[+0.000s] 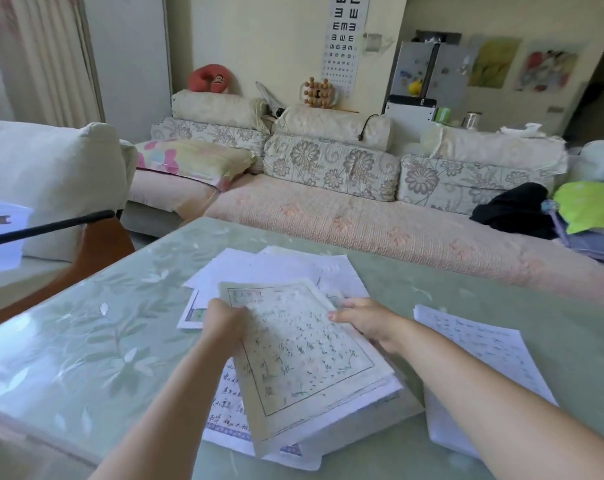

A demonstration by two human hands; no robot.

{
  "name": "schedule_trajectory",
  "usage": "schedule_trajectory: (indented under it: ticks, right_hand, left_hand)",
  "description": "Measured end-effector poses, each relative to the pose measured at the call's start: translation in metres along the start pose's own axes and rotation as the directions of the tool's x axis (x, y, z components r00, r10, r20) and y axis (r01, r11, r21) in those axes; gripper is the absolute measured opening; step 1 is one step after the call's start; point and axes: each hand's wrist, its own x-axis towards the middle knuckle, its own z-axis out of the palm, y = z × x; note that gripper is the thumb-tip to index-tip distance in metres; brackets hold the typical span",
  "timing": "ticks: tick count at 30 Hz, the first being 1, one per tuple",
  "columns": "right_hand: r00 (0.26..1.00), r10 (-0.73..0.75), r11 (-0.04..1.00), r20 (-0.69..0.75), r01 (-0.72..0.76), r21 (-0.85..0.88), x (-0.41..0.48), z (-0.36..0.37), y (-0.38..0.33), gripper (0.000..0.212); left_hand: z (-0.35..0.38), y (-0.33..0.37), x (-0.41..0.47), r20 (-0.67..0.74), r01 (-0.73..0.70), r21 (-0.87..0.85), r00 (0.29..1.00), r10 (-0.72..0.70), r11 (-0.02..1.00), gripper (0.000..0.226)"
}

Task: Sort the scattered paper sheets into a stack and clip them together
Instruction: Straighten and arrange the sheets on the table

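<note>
Head view: the left hand (224, 323) grips the left edge of the gathered paper sheets (300, 355) with curled fingers. The right hand (366, 320) lays straight fingers on their right edge. Loose sheets (484, 344) lie nearby on the worktop (86, 341). The paper looks light, floppy and slippery, so it is best held by its edges. No container or clip shows.

The top sheet (300, 355) is matt, yellowish, slightly rough-looking paper, the white sheets (245, 271) beneath it are smooth matt paper, the table (86, 341) has a glossy, reflective top, and the sofa (362, 223) wears quilted, textured cloth.
</note>
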Motion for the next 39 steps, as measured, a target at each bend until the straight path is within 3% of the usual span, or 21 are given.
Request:
schedule_trajectory:
  ticks: [4, 6, 9, 11, 13, 16, 20, 23, 26, 29, 31, 33, 35, 37, 39]
  right_hand:
    - [0.998, 0.063, 0.998, -0.027, -0.064, -0.018, -0.003, 0.000, 0.017, 0.057]
    - [0.986, 0.030, 0.998, -0.167, -0.038, -0.043, 0.008, -0.004, 0.023, 0.054]
    - [0.925, -0.036, 0.961, -0.378, -0.072, -0.268, 0.019, -0.009, 0.030, 0.024]
    - [0.915, -0.006, 0.888, -0.402, -0.180, -0.423, 0.023, -0.008, 0.033, 0.009]
    - [0.915, 0.047, 0.820, -0.400, -0.264, -0.508, 0.025, -0.004, 0.034, 0.018]
    - [0.913, 0.072, 0.805, -0.401, -0.290, -0.518, 0.026, -0.002, 0.032, 0.048]
    - [0.940, 0.081, 0.920, -0.330, -0.198, -0.338, 0.029, -0.002, 0.038, 0.027]
    - [0.952, 0.040, 0.952, -0.303, -0.129, -0.279, 0.032, 0.001, 0.042, 0.018]
    - [0.945, 0.039, 0.928, -0.324, -0.154, -0.340, 0.027, -0.002, 0.040, 0.014]
    - [0.916, 0.036, 0.776, -0.400, -0.278, -0.566, 0.018, -0.007, 0.031, 0.019]
    - [0.888, -0.074, 0.651, -0.455, -0.302, -0.697, 0.016, -0.009, 0.025, 0.040]
    - [0.893, -0.199, 0.626, -0.404, -0.202, -0.754, 0.021, -0.005, 0.018, 0.055]
    - [0.915, -0.309, 0.593, -0.260, -0.029, -0.805, 0.028, 0.004, 0.007, 0.058]
    - [0.916, -0.381, 0.569, -0.125, 0.127, -0.812, 0.038, 0.019, -0.006, 0.054]
    - [0.908, -0.418, 0.562, -0.026, 0.236, -0.793, 0.049, 0.038, -0.018, 0.054]
  left_hand:
    - [0.014, -0.004, -0.003, 0.051, -0.079, 0.179, 0.996, 0.071, 0.981, 0.022]
    - [0.022, -0.004, -0.007, 0.149, -0.118, 0.250, 0.985, 0.082, 0.961, 0.026]
    - [0.029, -0.004, -0.011, 0.201, -0.205, 0.459, 0.972, 0.124, 0.864, 0.036]
    - [0.033, 0.001, -0.016, 0.191, -0.235, 0.586, 0.970, 0.149, 0.775, 0.040]
    - [0.036, 0.005, -0.021, 0.191, -0.230, 0.584, 0.971, 0.143, 0.779, 0.028]
    - [0.042, 0.007, -0.020, 0.205, -0.120, 0.275, 0.977, 0.064, 0.954, 0.027]
    - [0.039, 0.007, -0.019, 0.278, 0.039, 0.024, 0.960, -0.044, 0.999, 0.029]
    - [0.044, 0.002, -0.018, 0.311, 0.006, 0.101, 0.950, -0.037, 0.995, 0.029]
    - [0.049, 0.001, -0.017, 0.316, -0.109, 0.177, 0.948, 0.049, 0.978, 0.031]
    - [0.050, 0.005, -0.022, 0.421, -0.265, 0.355, 0.901, 0.100, 0.897, 0.028]
    - [0.045, 0.012, -0.021, 0.402, -0.355, 0.566, 0.907, 0.127, 0.744, 0.035]
    - [0.038, 0.015, -0.008, 0.280, -0.361, 0.685, 0.932, 0.230, 0.633, 0.038]
    - [0.030, 0.015, 0.013, 0.184, -0.382, 0.652, 0.918, 0.352, 0.655, 0.038]
    - [0.021, 0.010, 0.037, 0.162, -0.455, 0.589, 0.876, 0.454, 0.668, 0.034]
    - [0.010, 0.002, 0.056, 0.187, -0.504, 0.625, 0.838, 0.513, 0.596, 0.039]
